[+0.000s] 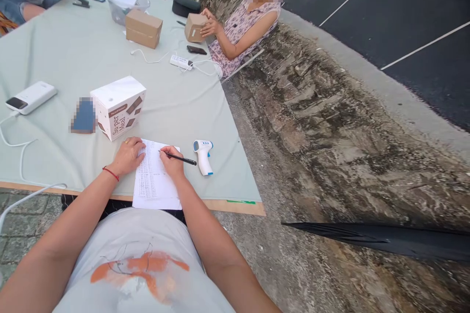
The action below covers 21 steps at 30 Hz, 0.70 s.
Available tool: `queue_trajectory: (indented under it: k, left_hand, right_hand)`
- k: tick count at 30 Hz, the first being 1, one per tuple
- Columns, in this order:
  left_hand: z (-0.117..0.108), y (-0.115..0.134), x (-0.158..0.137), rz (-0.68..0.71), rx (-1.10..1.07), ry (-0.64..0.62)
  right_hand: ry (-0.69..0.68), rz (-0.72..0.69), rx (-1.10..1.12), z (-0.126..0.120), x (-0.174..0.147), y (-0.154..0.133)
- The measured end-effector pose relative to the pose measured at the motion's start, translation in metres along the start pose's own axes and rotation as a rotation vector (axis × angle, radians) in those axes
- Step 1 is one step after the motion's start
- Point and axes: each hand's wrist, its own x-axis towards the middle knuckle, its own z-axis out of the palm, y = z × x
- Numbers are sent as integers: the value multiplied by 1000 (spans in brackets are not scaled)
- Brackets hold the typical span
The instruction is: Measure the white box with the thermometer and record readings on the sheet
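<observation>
My right hand [172, 160] is closed around a black pen [185, 160], its tip near the upper part of a sheet of paper [156, 188] covered with rows of writing. The sheet lies at the table's near edge. My left hand [128, 155], a red string on the wrist, rests with fingers stretched out over the sheet's upper left edge. Just beyond it stands a white box with brown print [121, 102]. Right of my right hand a white and blue infrared thermometer [203, 156] lies on the tabletop.
A white power bank [31, 98] with a cable lies at left. Farther back are a cardboard box [143, 28], a plastic basket [118, 12] and a power strip [181, 62]. A person at right holds a small carton [194, 28]; two other people sit at the far side. A stone wall [312, 102] runs along the right.
</observation>
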Motion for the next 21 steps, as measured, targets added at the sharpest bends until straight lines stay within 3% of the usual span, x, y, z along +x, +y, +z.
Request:
queue_trajectory:
  k: [21]
  left_hand:
    - [-2, 2, 0, -11, 0, -8]
  right_hand:
    - [49, 38, 53, -3, 5, -1]
